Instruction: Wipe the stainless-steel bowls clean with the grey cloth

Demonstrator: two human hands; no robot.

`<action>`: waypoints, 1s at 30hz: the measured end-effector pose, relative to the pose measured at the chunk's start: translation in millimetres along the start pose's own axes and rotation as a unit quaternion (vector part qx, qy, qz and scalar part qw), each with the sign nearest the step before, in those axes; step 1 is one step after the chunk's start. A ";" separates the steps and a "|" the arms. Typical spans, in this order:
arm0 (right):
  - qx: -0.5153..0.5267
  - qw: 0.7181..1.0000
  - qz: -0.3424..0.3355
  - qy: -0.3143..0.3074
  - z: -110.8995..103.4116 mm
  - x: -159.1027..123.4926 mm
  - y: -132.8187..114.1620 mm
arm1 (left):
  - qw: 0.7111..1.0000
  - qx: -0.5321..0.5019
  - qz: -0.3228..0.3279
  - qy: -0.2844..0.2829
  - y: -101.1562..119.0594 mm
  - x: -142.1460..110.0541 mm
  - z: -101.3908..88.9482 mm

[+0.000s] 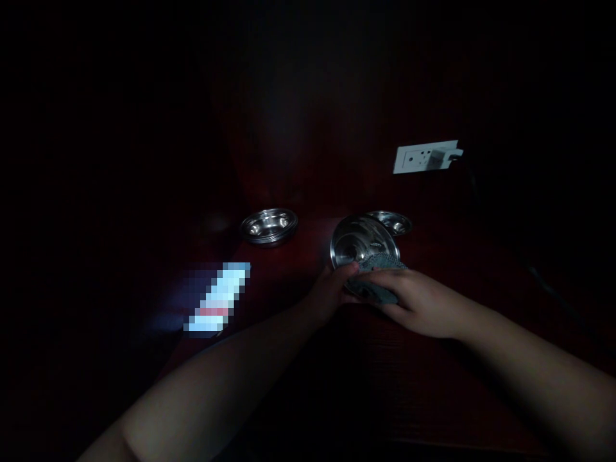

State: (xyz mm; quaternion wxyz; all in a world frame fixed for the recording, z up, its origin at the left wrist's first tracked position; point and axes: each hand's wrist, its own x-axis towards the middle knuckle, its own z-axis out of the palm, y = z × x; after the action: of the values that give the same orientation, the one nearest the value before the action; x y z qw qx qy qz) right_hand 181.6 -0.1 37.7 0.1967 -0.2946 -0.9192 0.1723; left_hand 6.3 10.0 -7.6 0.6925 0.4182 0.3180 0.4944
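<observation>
A shiny metal bowl (359, 234) is tilted up in front of me, its inside facing me. My left hand (333, 289) grips its lower left rim, thumb over the edge and the other fingers mostly hidden beneath. Bunched in my right hand (416, 298) is a grey-green cloth (382, 273), pressed against the bowl's lower right inside. Behind the held bowl, partly covered by it, lies another metal bowl (397, 222). To the left stands a stack of metal bowls (269, 226).
A dark red table (308, 256) carries the bowls. On its left side lies a bright, pixelated rectangular thing (219, 300). A white socket panel (418, 158) with a plug in it is on the wall at the right. The surroundings are very dark.
</observation>
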 end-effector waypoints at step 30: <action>-0.008 0.998 -0.053 0.041 3.0 -0.2 2.7 | 0.996 -0.079 -0.001 0.032 -1.9 3.9 2.8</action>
State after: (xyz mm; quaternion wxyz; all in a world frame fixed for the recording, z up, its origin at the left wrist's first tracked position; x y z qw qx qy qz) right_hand 181.7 1.2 33.9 0.2402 -0.2540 -0.9260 0.1422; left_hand 10.6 12.6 -8.1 0.7133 0.3460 0.3001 0.5305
